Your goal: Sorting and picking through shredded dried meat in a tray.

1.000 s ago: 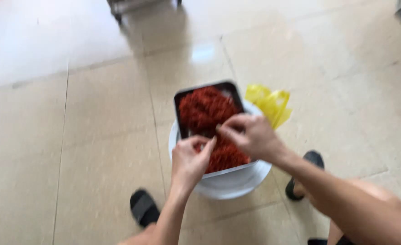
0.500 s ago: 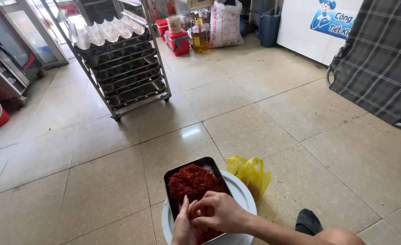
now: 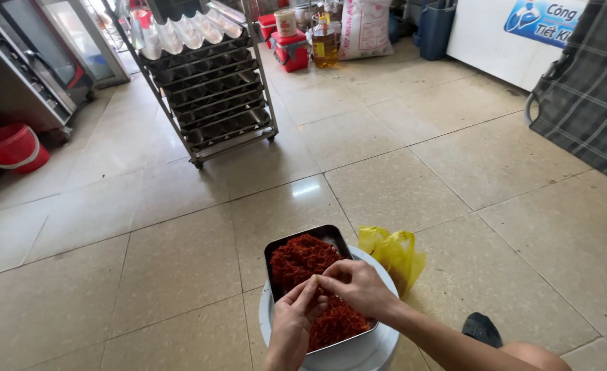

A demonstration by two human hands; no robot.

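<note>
I see my left hand [image 3: 296,323] and right hand [image 3: 358,287] meeting over the metal tray [image 3: 274,251] of red shreds [image 3: 303,257], fingertips pinched on a few strands; the tray's long axis runs near to far, directly beneath both hands, yellow bag [image 3: 394,253] right.

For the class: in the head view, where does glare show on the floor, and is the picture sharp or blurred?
Head view: a bright glare patch on the floor tile beyond the tray of red shreds; daylight enters top left; left hand and right hand look sharp.
</note>
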